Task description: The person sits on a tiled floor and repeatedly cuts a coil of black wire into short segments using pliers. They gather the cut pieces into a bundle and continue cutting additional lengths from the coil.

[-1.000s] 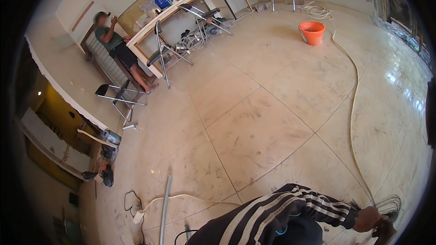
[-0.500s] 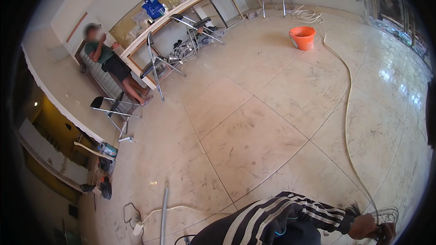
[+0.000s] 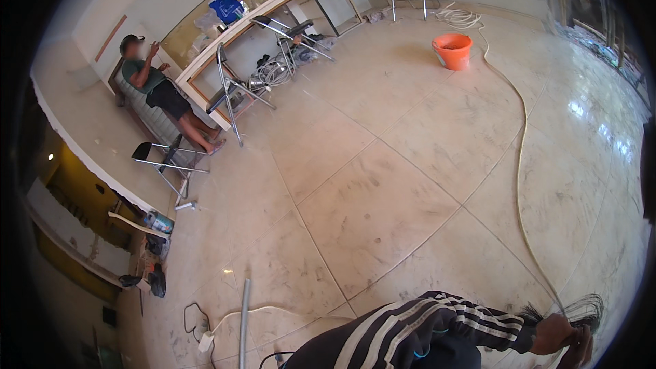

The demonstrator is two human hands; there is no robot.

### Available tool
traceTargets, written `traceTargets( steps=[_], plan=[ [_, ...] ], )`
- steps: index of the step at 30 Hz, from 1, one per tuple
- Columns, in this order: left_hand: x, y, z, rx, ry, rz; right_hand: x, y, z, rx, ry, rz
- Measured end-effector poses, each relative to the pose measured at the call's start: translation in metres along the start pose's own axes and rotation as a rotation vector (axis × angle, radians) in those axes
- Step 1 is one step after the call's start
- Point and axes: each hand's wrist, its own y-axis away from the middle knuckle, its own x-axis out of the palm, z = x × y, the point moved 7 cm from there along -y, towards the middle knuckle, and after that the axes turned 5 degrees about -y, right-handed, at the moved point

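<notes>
At the lower right, my left hand reaches across in a dark sleeve with pale stripes. It is closed round a bundle of thin dark wires. A frayed tuft sticks out to the left of that hand, and thin loops arch up and over to the right. My right hand is close beside the left one, its fingers drawn together at the lower end of the loops. Part of the right hand is cut off by the dark rim of the picture, so its grip shows only partly.
A pale cable runs along the tiled floor to a coil near an orange bucket. Folding chairs stand by a long counter, with a person beside it. A grey pipe and a white plug lie lower left.
My hands have risen slightly. The right hand's fingers now point more upward, and the wire loops are lifted and spread a little higher. The person's arm by the counter has shifted slightly.
</notes>
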Motion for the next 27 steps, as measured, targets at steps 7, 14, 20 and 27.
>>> traceTargets(
  steps=[7,14,20,27],
  plan=[
    [0.004,0.004,0.010,-0.185,-0.053,-0.099,0.005,0.008,0.000,0.249,0.112,-0.133],
    [0.010,-0.003,0.001,-0.167,-0.090,-0.029,0.000,0.004,-0.002,0.016,0.015,0.039],
    [0.008,-0.009,0.001,-0.152,-0.084,0.015,-0.004,-0.002,-0.001,-0.413,0.180,0.359],
    [0.017,-0.014,-0.005,-0.134,-0.079,0.080,-0.008,-0.013,-0.005,-0.661,0.314,0.544]
  ],
)
